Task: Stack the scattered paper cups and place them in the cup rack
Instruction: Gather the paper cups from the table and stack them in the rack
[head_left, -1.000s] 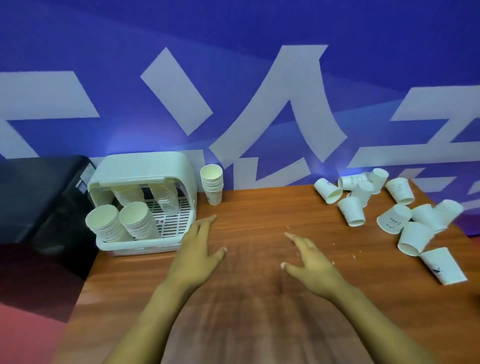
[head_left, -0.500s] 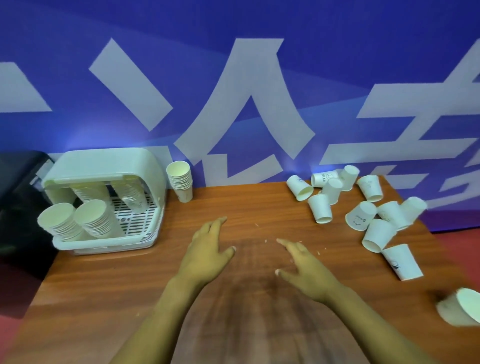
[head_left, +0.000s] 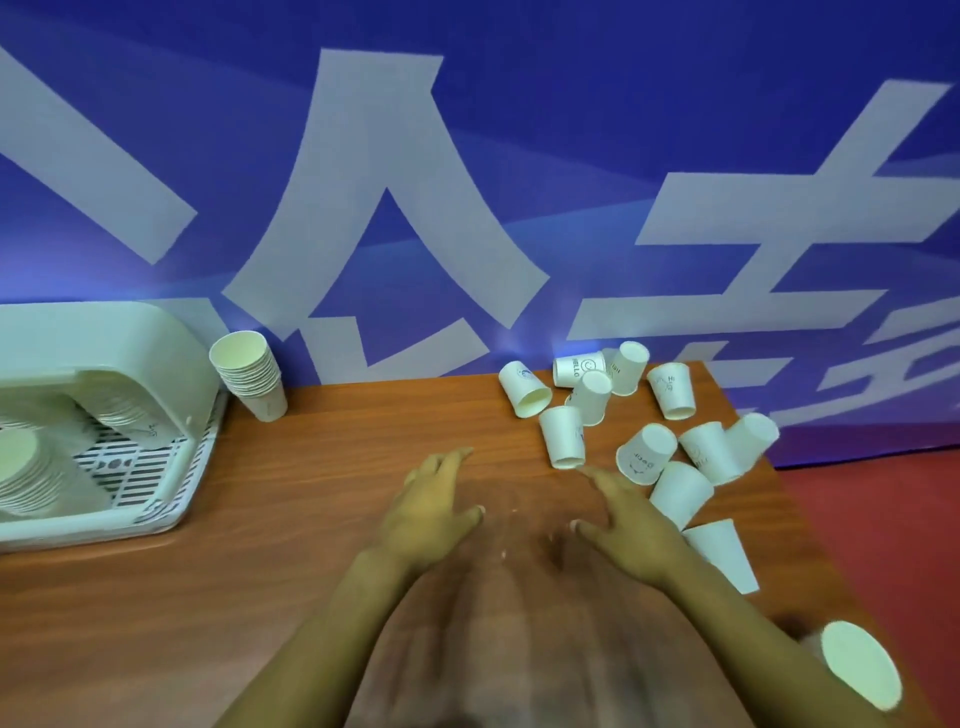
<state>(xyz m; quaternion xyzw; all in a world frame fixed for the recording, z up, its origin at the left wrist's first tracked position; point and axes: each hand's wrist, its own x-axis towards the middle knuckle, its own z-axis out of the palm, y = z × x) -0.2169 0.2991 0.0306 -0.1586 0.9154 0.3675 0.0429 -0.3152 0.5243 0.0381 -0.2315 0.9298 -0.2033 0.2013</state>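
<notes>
Several white paper cups (head_left: 647, 453) lie scattered on the right part of the wooden table (head_left: 156, 597), most on their sides or upside down. One more cup (head_left: 860, 673) lies near the front right edge. My right hand (head_left: 631, 525) hovers open just left of the pile, fingertips close to an upside-down cup (head_left: 562, 436). My left hand (head_left: 428, 506) is open over the table's middle, holding nothing. The pale green cup rack (head_left: 171, 499) stands at the left with stacks of cups inside. A stack of nested cups (head_left: 252, 371) stands beside the rack.
A blue wall banner with large white characters (head_left: 384, 208) rises right behind the table. The table's right edge drops to a red floor (head_left: 883, 545). Bare wood lies between the rack and my hands.
The view has swung right, so the rack slid toward the left edge and the cup pile came closer to centre. Both hands moved forward and right toward the pile, still open.
</notes>
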